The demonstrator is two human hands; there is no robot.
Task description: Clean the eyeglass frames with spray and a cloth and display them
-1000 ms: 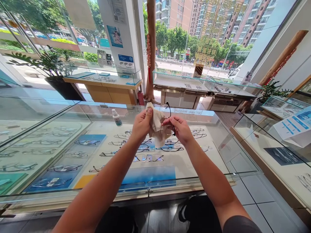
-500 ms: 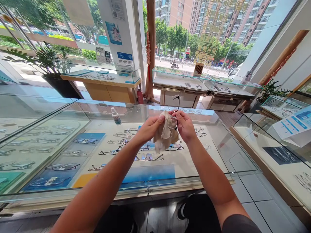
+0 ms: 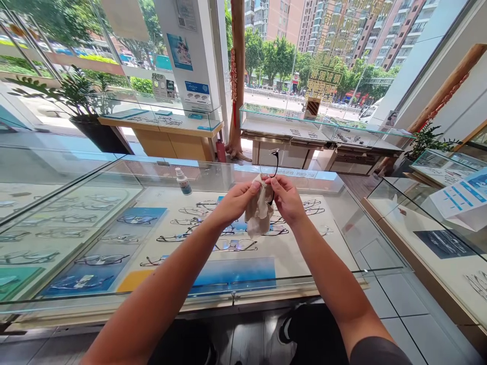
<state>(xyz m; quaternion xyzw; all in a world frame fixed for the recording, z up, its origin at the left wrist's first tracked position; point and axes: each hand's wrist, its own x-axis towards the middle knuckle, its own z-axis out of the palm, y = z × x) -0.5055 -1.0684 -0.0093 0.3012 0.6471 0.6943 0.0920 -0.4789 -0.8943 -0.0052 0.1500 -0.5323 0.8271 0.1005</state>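
Above the glass display counter, my left hand (image 3: 239, 201) is closed on a crumpled beige cloth (image 3: 259, 215), its thumb on the cloth's top. My right hand (image 3: 288, 199) pinches a pair of eyeglasses (image 3: 277, 163) with a dark temple that rises above the fingers. The cloth hangs between both hands and hides much of the glasses, including most of the lenses.
A spray bottle (image 3: 183, 181) stands on the glass counter (image 3: 319, 183) beyond my left hand. Rows of eyeglasses (image 3: 236, 245) lie under the glass. More display cases (image 3: 283, 126) and a potted plant (image 3: 95, 129) stand by the windows.
The cloth now covers more of the lens than before and hangs narrower. The glasses have turned slightly, and my right hand has shifted a little left toward my left hand.
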